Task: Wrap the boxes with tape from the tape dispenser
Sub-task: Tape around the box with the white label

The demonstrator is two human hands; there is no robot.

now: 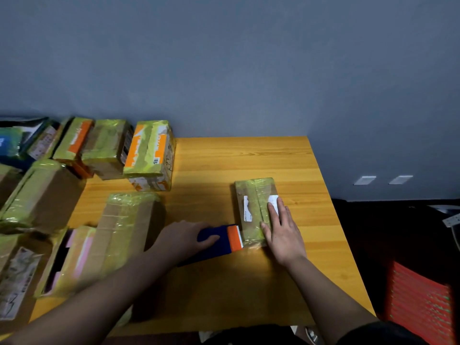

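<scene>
A small flat cardboard box (251, 207) with white labels and yellow-green tape strips lies on the wooden table (249, 158), right of centre. My right hand (282, 232) rests flat on its near right part, fingers straight. My left hand (185, 239) grips a dark blue tape dispenser (219, 242) whose orange serrated head (235, 237) touches the box's near left edge.
Several boxes wrapped in yellow-green tape crowd the table's left side, among them an orange-and-white one (149, 155) at the back and a long brown one (122, 227) near my left arm. A red crate (420, 302) stands on the floor at the right. A grey wall lies behind.
</scene>
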